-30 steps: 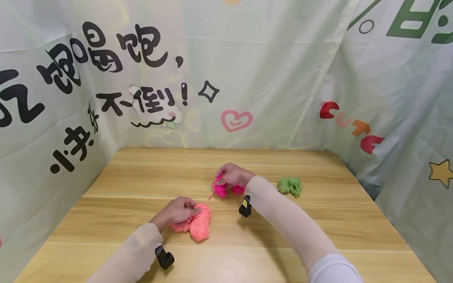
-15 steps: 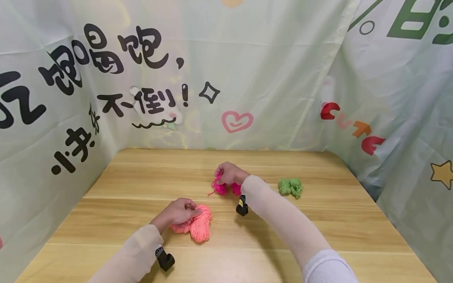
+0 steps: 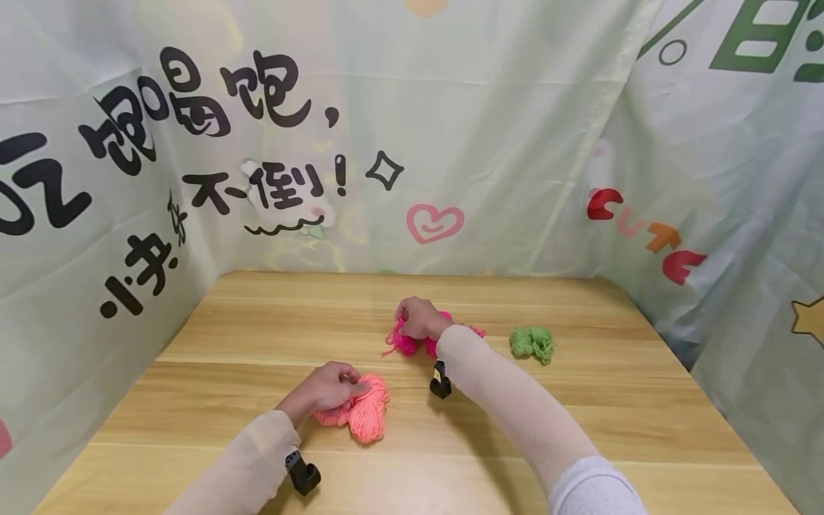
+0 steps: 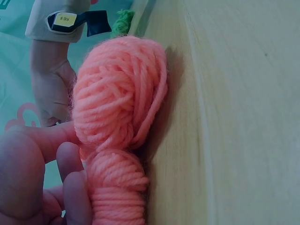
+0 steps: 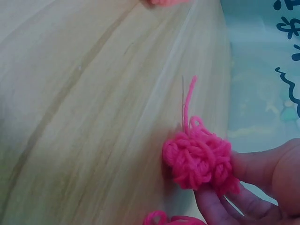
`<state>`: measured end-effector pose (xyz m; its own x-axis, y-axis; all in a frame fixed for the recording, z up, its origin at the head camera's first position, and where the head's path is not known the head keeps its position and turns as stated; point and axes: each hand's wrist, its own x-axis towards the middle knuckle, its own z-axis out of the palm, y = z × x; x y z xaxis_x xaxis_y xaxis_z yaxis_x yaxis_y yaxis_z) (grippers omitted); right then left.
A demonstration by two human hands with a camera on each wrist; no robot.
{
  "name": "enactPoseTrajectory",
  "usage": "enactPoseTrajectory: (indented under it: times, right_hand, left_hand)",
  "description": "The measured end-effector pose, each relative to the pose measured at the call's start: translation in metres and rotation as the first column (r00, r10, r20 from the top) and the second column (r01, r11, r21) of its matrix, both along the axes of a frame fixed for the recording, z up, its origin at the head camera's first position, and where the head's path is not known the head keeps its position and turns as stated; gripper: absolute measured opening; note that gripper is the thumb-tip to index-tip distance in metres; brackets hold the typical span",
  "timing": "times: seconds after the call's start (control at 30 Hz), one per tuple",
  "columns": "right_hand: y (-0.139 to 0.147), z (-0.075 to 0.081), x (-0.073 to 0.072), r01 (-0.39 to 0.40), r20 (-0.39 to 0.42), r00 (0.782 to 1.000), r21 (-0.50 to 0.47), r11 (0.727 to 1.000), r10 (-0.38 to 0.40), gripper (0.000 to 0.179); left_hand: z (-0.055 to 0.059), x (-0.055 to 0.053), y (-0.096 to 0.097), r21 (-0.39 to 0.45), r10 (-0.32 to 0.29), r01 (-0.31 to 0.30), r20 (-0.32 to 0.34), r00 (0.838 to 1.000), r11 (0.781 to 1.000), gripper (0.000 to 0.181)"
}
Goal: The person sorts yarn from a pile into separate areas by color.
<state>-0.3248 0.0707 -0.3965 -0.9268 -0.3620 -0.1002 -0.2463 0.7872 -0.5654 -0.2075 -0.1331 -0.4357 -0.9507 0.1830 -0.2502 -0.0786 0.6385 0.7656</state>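
A salmon-pink bundle of yarn (image 3: 369,416), pinched in at its middle, lies on the table. My left hand (image 3: 330,387) holds it at this waist from the left side, and the left wrist view shows the fingers curled against the strands of the pink yarn (image 4: 119,93). Farther back, my right hand (image 3: 421,319) pinches one lump of a magenta yarn bundle (image 3: 405,344) between thumb and fingers. In the right wrist view, a loose end sticks out of the magenta yarn (image 5: 199,159). The right hand and sleeve partly cover this bundle.
A green yarn bundle (image 3: 532,345) lies to the right of the magenta one. The wooden table (image 3: 257,336) meets printed cloth walls (image 3: 515,143) at the back and both sides. Small black cameras sit on both wrists, like the right wrist camera (image 3: 440,381).
My right hand shifts slightly at the magenta yarn, and more of that bundle shows to the right of the wrist. The left hand keeps its hold on the salmon-pink yarn.
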Motion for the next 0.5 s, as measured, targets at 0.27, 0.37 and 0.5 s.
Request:
enactPoseTrajectory:
  times: [0.27, 0.37, 0.5]
  right_hand:
    - [0.002, 0.004, 0.001, 0.002, -0.015, 1.0, 0.048, 0.999, -0.001, 0.026]
    - [0.004, 0.006, 0.003, -0.011, -0.016, 1.0, 0.053, 0.999, 0.012, 0.026]
    - [0.007, 0.013, 0.005, -0.016, -0.006, 1.0, 0.011, 1.0, 0.016, 0.027]
  left_hand:
    - [0.001, 0.001, 0.002, 0.016, 0.006, -0.006, -0.002, 1.0, 1.0, 0.029]
    - [0.0, 0.001, 0.001, 0.034, 0.011, -0.011, 0.012, 1.0, 0.999, 0.029]
    - [0.001, 0.001, -0.001, 0.073, 0.013, -0.015, 0.036, 0.999, 0.997, 0.03]
